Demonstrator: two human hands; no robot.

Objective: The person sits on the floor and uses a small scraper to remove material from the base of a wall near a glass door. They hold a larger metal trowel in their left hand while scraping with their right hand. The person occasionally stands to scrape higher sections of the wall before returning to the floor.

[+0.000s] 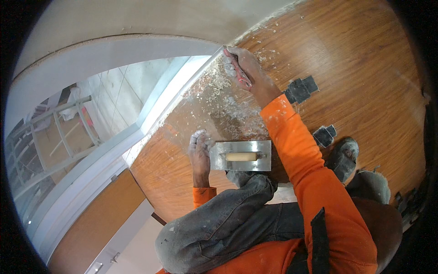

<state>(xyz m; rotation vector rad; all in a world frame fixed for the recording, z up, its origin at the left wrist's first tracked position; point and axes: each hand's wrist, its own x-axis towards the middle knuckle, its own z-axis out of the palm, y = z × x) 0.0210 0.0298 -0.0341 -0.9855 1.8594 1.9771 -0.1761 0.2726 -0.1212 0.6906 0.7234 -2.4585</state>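
1. Wooden flooring is seen from above, meeting a pale wall beside a window.
2. A red-handled scraper is pinched in the right hand, grip pressed together, its tip at the joint of wall and floor.
3. A steel trowel is steadied on the floor by the left hand — fingers curled over its edge.
4. White scrapings lie strewn between both hands — judged partly scraped, with the debris not yet cleared.
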